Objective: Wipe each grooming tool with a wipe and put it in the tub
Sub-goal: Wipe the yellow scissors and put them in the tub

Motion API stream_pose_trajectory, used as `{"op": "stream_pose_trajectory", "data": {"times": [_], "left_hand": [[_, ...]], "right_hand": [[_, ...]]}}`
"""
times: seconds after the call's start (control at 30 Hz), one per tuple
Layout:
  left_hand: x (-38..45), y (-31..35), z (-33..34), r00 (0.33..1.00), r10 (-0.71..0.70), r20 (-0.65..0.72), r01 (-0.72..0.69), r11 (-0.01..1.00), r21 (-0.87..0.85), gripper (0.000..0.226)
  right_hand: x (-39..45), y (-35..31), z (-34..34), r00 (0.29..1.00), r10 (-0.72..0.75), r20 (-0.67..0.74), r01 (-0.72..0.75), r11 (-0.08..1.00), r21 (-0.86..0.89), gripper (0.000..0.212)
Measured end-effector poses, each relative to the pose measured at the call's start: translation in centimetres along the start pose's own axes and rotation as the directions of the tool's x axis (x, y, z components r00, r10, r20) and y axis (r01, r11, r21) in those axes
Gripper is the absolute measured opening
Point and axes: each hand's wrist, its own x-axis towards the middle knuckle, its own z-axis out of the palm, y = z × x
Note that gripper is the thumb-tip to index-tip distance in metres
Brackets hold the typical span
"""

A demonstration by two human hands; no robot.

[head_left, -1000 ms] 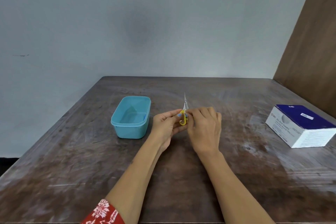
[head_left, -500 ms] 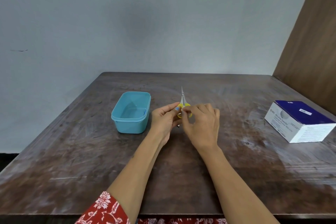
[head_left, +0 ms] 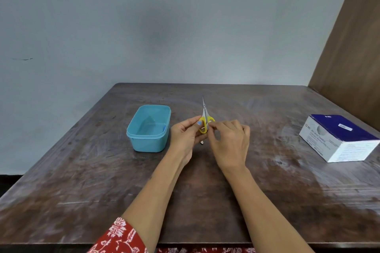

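Small scissors [head_left: 204,118] with yellow handle loops are held up over the table [head_left: 267,181], mid-scene. Long axis runs 12 to 6 o'clock: closed blade tips at 12, away from the person, loops at 6 toward the hands. Left hand [head_left: 185,135] is curled with fingertips pinched on the left loop, so it has the scissors. Right hand [head_left: 230,141] has thumb and forefinger closed at the right loop; a bit of pale material shows at the fingertips, probably a wipe, too small to tell for sure. Something thin and dark pokes out below the hands; can't tell what.

Tub [head_left: 149,128], teal, open, sits on the table at 9 o'clock from the scissors, just beside the left hand. The left hand is the nearer one for the drop, a short move toward 9. A small blue thing shows at the inner right wall of the tub; unclear what.

Box [head_left: 339,137], white with blue top, sits at 3 o'clock, well apart from the hands. Print reads "BD" and what looks like "Alcohol Swabs"; the finer text is unreadable.

Judgement: wiping the handles, drop into the tub not yet done.
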Motion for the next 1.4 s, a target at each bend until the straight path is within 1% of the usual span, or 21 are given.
{"op": "stream_pose_trajectory", "data": {"times": [0.1, 0.2, 0.3, 0.4, 0.47, 0.53, 0.57, 0.63, 0.67, 0.7, 0.77, 0.87, 0.93, 0.97, 1.0, 1.07, 1.1, 1.17, 1.23, 1.3, 1.4], "left_hand": [[0.0, -0.1, 0.1, 1.000, 0.003, 0.007, -0.003, 1.000, 0.010, 0.019], [0.1, 0.0, 0.0, 1.000, 0.026, 0.001, -0.026, 1.000, 0.010, 0.020], [0.2, -0.1, -0.1, 0.999, 0.039, -0.023, -0.037, 0.998, 0.053, 0.021], [0.2, -0.1, 0.0, 0.998, 0.051, -0.034, -0.050, 0.998, 0.026, 0.023], [0.1, 0.1, 0.0, 0.998, 0.062, -0.032, -0.063, 0.998, -0.029, 0.021], [0.1, 0.1, 0.1, 0.998, 0.063, -0.014, -0.064, 0.997, -0.047, 0.020], [0.1, 0.0, 0.2, 0.998, 0.055, -0.004, -0.056, 0.998, -0.039, 0.021], [-0.1, -0.2, 0.3, 0.999, 0.044, 0.016, -0.044, 0.999, -0.012, 0.023], [-0.1, -0.2, 0.4, 0.999, 0.043, 0.022, -0.043, 0.999, 0.000, 0.023], [-0.1, -0.3, 0.4, 0.999, 0.046, 0.021, -0.046, 0.999, 0.009, 0.023], [-0.2, -0.2, 0.4, 0.998, 0.065, 0.018, -0.065, 0.998, 0.016, 0.024], [-0.3, -0.4, 0.4, 0.993, 0.117, -0.002, -0.116, 0.988, 0.100, 0.027], [-0.3, -0.6, 0.5, 0.991, 0.134, 0.007, -0.134, 0.976, 0.175, 0.027], [-0.3, -0.6, 0.6, 0.992, 0.121, 0.018, -0.122, 0.974, 0.189, 0.027], [-0.5, -0.5, 0.7, 0.995, 0.095, 0.034, -0.100, 0.979, 0.178, 0.025], [-0.8, -0.4, 1.2, 0.997, 0.032, 0.064, -0.041, 0.990, 0.136, 0.023], [-0.9, -0.3, 1.4, 0.997, 0.001, 0.072, -0.010, 0.993, 0.118, 0.024], [-1.1, -0.2, 1.5, 0.991, -0.057, 0.122, 0.052, 0.997, 0.049, 0.032], [-1.1, 0.1, 1.4, 0.973, -0.103, 0.208, 0.115, 0.992, -0.048, 0.041], [-1.2, 0.2, 1.3, 0.960, -0.135, 0.244, 0.163, 0.982, -0.099, 0.040], [-1.3, 0.3, 1.0, 0.951, -0.181, 0.249, 0.224, 0.962, -0.155, 0.033]], "right_hand": [[0.1, 0.0, 0.0, 1.000, -0.002, -0.029, 0.002, 1.000, 0.009, 0.013], [-0.1, -0.3, 0.0, 1.000, -0.014, 0.026, 0.013, 0.999, 0.043, 0.016], [-0.2, -0.3, 0.0, 0.997, 0.013, 0.072, -0.017, 0.998, 0.059, 0.012], [-0.3, -0.2, 0.1, 0.992, 0.078, 0.104, -0.081, 0.996, 0.025, 0.011], [-0.2, 0.0, 0.0, 0.979, 0.192, 0.075, -0.196, 0.979, 0.052, 0.009], [0.1, 0.2, -0.4, 0.939, 0.339, 0.053, -0.343, 0.918, 0.200, 0.003], [0.3, 0.3, -0.5, 0.913, 0.400, 0.080, -0.404, 0.862, 0.304, 0.002], [0.6, 0.2, -0.8, 0.860, 0.473, 0.191, -0.500, 0.708, 0.498, 0.006], [0.6, 0.0, -0.9, 0.839, 0.487, 0.241, -0.530, 0.636, 0.561, 0.007], [0.7, -0.1, -0.9, 0.827, 0.493, 0.271, -0.545, 0.584, 0.602, 0.008], [0.7, -0.4, -0.8, 0.815, 0.496, 0.300, -0.555, 0.519, 0.649, 0.012], [0.7, -0.6, -0.8, 0.818, 0.493, 0.295, -0.542, 0.491, 0.682, 0.018], [0.7, -0.7, -0.8, 0.830, 0.482, 0.279, -0.525, 0.508, 0.683, 0.023], [0.7, -0.7, -0.8, 0.844, 0.466, 0.264, -0.507, 0.538, 0.673, 0.025], [0.6, -0.7, -0.8, 0.869, 0.435, 0.237, -0.474, 0.593, 0.651, 0.026], [0.5, -0.8, -0.8, 0.925, 0.327, 0.192, -0.376, 0.723, 0.580, 0.026], [0.4, -0.9, -0.8, 0.943, 0.277, 0.187, -0.334, 0.761, 0.557, 0.025], [0.3, -1.0, -0.8, 0.961, 0.211, 0.177, -0.274, 0.798, 0.536, 0.021], [0.3, -0.9, -0.6, 0.974, 0.163, 0.155, -0.220, 0.833, 0.508, 0.018], [0.1, -0.7, -0.4, 0.981, 0.121, 0.150, -0.180, 0.858, 0.481, 0.017], [0.0, -0.6, -0.3, 0.990, 0.072, 0.123, -0.118, 0.894, 0.432, 0.016]]}}
